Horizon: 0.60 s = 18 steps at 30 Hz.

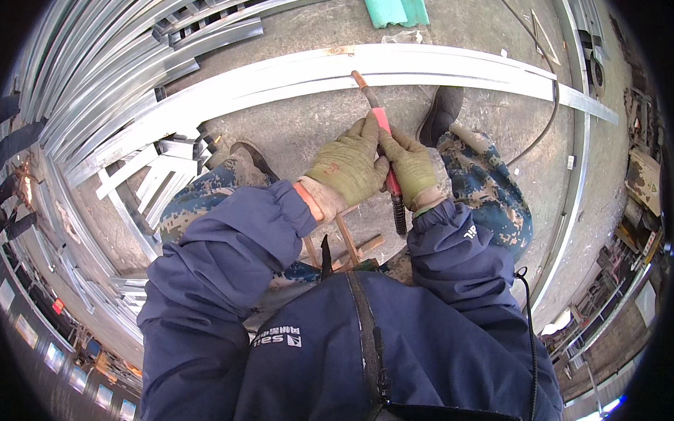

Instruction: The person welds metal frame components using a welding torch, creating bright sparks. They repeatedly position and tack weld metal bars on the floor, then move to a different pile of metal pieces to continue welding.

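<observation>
Both my hands, in olive work gloves, are closed around a red-handled welding torch (380, 120). My left hand (350, 162) grips it from the left, fingers near the front of the handle. My right hand (412, 167) wraps the handle from the right, beside the left. The torch's bent neck ends in a copper-coloured nozzle (358, 79), which lies at the near edge of a long bright metal beam (273, 75). Whether it touches the beam, I cannot tell. A brownish mark (340, 51) shows on the beam's far edge. Below my hands, a black ribbed cable sleeve leaves the handle.
Stacked metal channels (116, 51) fill the far left, with short cut pieces (154, 176) nearer my left knee. A green sheet (394, 4) lies beyond the beam. A dark cable (528, 37) crosses the beam at right. A wooden frame (349, 243) stands under me.
</observation>
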### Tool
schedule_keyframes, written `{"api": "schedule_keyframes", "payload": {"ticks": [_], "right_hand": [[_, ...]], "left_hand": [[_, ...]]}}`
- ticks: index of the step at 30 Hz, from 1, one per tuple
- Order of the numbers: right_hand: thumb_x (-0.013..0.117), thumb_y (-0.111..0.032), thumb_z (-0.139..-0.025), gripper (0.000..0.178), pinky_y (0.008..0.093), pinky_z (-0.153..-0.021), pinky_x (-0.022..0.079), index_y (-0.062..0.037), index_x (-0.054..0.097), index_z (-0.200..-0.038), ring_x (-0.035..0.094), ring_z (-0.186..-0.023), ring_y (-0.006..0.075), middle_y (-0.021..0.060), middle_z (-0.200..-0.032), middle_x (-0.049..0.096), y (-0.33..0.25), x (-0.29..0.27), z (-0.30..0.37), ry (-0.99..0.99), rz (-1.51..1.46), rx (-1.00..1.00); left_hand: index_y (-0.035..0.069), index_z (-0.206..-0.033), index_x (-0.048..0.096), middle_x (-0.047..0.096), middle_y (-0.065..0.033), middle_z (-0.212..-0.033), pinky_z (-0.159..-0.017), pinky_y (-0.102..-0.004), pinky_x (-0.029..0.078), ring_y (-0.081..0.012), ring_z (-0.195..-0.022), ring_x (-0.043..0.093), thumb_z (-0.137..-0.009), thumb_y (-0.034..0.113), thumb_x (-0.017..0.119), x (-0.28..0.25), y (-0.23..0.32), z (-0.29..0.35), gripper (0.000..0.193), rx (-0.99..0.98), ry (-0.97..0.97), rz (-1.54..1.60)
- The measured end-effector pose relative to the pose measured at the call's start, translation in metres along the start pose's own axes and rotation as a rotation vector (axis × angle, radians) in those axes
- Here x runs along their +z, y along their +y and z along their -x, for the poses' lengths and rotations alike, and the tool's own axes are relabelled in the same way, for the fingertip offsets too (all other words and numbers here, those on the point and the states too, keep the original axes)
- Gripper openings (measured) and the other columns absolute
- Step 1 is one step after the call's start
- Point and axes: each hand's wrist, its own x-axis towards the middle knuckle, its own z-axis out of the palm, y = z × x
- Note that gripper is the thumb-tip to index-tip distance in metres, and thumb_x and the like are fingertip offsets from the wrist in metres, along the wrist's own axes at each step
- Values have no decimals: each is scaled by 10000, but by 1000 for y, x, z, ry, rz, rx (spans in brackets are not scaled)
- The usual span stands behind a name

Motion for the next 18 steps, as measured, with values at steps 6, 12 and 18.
{"api": "schedule_keyframes", "payload": {"ticks": [6,12,18], "right_hand": [[695,-357,-1022,454,283,-398,443,-24,673,-1330,577,-474,134,30,-742,655,-2,3,-1,21,20,-3],[691,-356,-1025,439,277,-393,438,-29,681,-1319,567,-456,134,23,-701,638,2,3,-4,18,3,-8],[685,-350,-1031,429,269,-389,436,-33,681,-1321,564,-452,122,16,-689,635,3,2,-5,-5,-21,2]], "left_hand": [[-64,-1577,296,466,-278,-1532,-1129,-452,461,-418,-1342,557,-966,330,611,2,-3,-2,792,8,5,0],[-73,-1560,331,483,-299,-1514,-1131,-464,454,-431,-1320,571,-958,340,615,1,-5,-2,783,29,31,-29],[-78,-1556,332,505,-308,-1493,-1114,-476,466,-443,-1312,574,-954,344,617,-10,1,-3,789,5,-20,14]]}}
